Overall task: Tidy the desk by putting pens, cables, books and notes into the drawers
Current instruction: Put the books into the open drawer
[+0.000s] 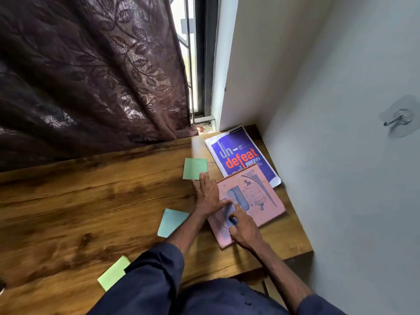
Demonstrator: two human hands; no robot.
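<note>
1. The light-green square paper note (113,272) lies on the brown wooden desk (68,201), well left of your left hand (208,196).
2. The pale-blue paper note (171,222) sits just left of that wrist.
3. The green square note (195,168) touches your left fingertips.
4. Your left hand lies flat, fingers spread, thumb on the pink printed book (261,201).
5. Your right hand (244,226) presses its straight forefinger on the pink cover, other fingers curled.
6. The blue-and-orange paperback book (238,153) lies beyond both hands, partly under the pink one.
</note>
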